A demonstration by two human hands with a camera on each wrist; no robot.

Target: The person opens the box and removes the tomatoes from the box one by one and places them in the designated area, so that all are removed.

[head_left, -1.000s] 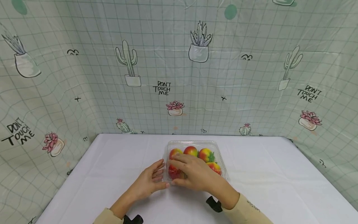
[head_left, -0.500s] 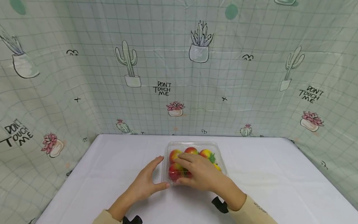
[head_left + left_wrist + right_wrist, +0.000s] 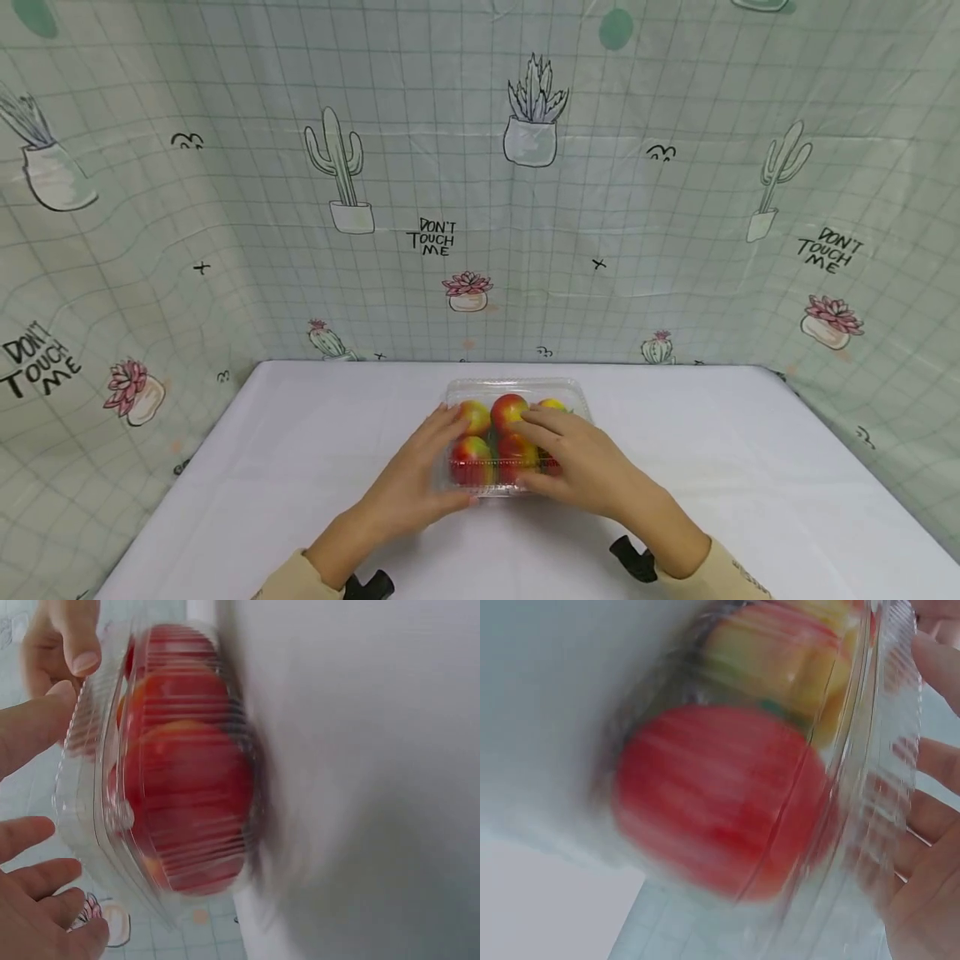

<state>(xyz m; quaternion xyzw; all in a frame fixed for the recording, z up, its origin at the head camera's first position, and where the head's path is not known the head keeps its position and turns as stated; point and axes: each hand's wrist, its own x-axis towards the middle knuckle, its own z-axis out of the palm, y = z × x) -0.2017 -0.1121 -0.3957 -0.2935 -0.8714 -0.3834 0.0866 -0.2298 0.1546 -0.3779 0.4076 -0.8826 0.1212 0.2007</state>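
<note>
A clear plastic clamshell box (image 3: 517, 387) lies on the white table, with several red-and-yellow fruits (image 3: 472, 460) showing through it. Its ribbed lid (image 3: 82, 750) covers them. At the box's left front corner is my left hand (image 3: 408, 490), fingers spread and thumb along the near edge. My right hand (image 3: 583, 468) is over the right part of the box with its fingers extended, hiding some fruits there. Close up, one red fruit (image 3: 720, 799) fills much of the right wrist view. Whether the fingertips touch the lid I cannot tell.
White cloth (image 3: 337, 408) covers the table around the box. A grid-patterned curtain (image 3: 510, 208) with printed cactus pots hangs behind and along both sides. Dark wrist mounts (image 3: 633, 558) sit below the wrists.
The right hand has slid rightward across the box, exposing the fruits at the front left. My left hand has moved a little rightward, its fingers now over the box's left edge.
</note>
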